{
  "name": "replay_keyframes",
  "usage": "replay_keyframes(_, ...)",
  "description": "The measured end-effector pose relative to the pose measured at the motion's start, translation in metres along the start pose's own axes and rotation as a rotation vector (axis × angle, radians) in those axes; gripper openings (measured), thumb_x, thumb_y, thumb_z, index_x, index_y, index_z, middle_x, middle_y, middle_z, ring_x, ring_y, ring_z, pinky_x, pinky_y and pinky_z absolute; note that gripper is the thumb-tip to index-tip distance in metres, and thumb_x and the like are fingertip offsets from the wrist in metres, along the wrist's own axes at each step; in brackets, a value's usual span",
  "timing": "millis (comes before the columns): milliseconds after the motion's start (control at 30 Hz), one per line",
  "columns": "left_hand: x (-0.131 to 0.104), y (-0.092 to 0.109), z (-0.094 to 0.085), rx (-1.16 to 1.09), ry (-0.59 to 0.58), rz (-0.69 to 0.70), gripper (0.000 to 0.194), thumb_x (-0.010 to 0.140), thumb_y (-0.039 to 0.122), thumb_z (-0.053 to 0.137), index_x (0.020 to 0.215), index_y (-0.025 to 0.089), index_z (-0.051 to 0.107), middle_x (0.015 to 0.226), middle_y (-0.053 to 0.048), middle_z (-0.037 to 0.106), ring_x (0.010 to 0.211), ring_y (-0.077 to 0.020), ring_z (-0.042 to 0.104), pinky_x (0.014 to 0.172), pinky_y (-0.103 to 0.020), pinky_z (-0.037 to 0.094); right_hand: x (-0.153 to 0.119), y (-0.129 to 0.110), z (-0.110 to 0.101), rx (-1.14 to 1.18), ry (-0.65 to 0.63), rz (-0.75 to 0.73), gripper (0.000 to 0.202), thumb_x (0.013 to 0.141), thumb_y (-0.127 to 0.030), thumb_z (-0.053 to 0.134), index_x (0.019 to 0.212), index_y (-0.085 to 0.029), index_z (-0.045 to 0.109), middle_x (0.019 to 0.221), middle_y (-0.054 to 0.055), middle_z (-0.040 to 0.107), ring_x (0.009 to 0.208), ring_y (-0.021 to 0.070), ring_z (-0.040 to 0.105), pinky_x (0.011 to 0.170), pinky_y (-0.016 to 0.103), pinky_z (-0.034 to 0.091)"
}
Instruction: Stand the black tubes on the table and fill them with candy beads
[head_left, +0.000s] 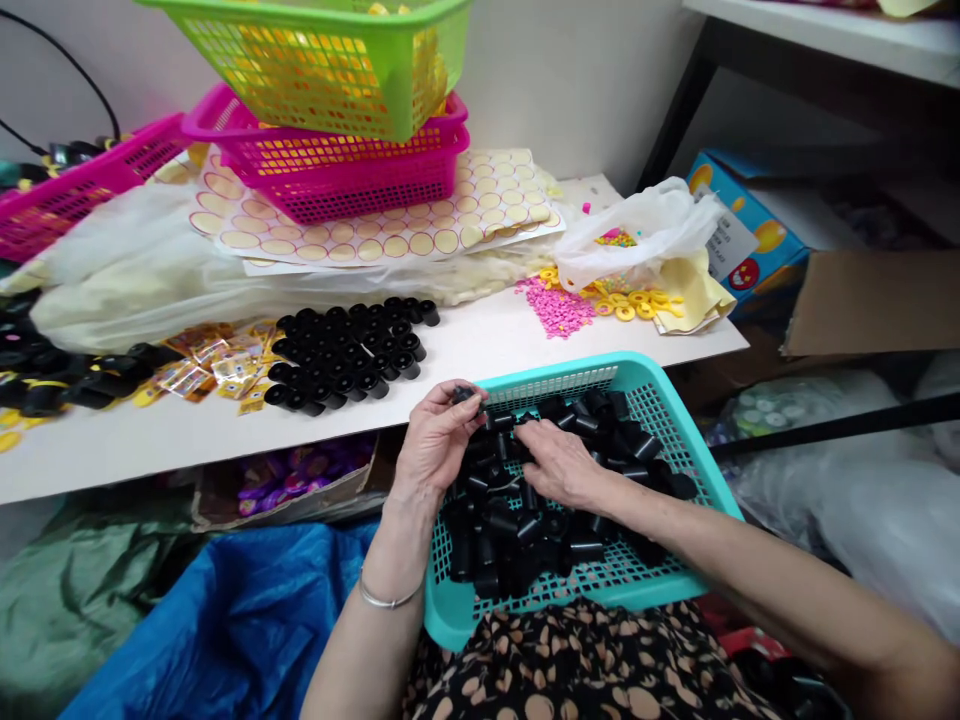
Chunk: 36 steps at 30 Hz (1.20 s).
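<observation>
Black plastic cylinders point(525, 520) fill the teal mesh basket point(675, 420); left hand point(435, 440) pinches one, right hand point(559, 462) rests half-curled on the heap, gripping nothing visible.

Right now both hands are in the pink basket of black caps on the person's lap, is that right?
Not quite: the head view shows the basket is teal, not pink. Both the left hand and the right hand are in it among the black caps.
</observation>
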<state>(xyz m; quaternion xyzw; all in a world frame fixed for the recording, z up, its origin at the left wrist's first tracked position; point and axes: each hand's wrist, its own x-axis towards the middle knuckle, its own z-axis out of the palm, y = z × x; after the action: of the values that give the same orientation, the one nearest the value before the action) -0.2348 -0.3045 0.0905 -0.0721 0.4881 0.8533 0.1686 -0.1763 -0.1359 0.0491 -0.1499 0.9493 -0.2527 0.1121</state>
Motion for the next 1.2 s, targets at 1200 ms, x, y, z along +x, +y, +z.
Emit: replay_keyframes(1200, -0.002, -0.006, 0.000, -0.141, -0.114, -0.265, 0.018, 0.067, 0.013, 0.072, 0.084, 0.011, 0.066, 0.084, -0.009, 0.068, 0.078, -0.0142, 0.064, 0.069, -0.022, 0.050, -0.013, 0.013, -0.012, -0.065, -0.136, -0.113, 0.026, 0.071, -0.004, 0.049, 0.092, -0.016, 0.059, 0.088, 0.008, 0.063, 0.082, 0.0207, 0.057, 0.072, 0.032, 0.044)
